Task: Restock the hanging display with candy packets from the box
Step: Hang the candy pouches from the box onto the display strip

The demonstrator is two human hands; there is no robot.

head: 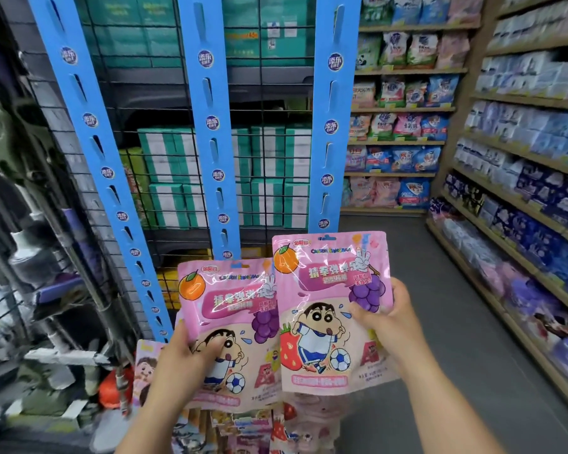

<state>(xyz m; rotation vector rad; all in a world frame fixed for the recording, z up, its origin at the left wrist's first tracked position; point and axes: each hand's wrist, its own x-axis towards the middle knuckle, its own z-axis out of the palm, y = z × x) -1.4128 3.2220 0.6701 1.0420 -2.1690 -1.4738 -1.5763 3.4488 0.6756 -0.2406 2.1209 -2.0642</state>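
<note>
My left hand (186, 352) grips a pink candy packet (233, 309) by its left side, thumb on the front. Another pink candy packet (325, 290) is gripped at its right edge by my right hand (382, 319) and overlaps the first one. Both show a cartoon boy with a football. Three blue hanging display strips (210, 132) with empty slots hang on a black wire grid (269, 109) ahead. More pink packets (276, 427) lie below my hands; the box itself is hidden.
Green and white cartons (269, 191) are stacked behind the grid. Wooden shelves (404, 109) of bagged goods fill the back right and the right wall. Dark cluttered goods (30, 290) hang at the left. A grey floor aisle (440, 290) runs along the right.
</note>
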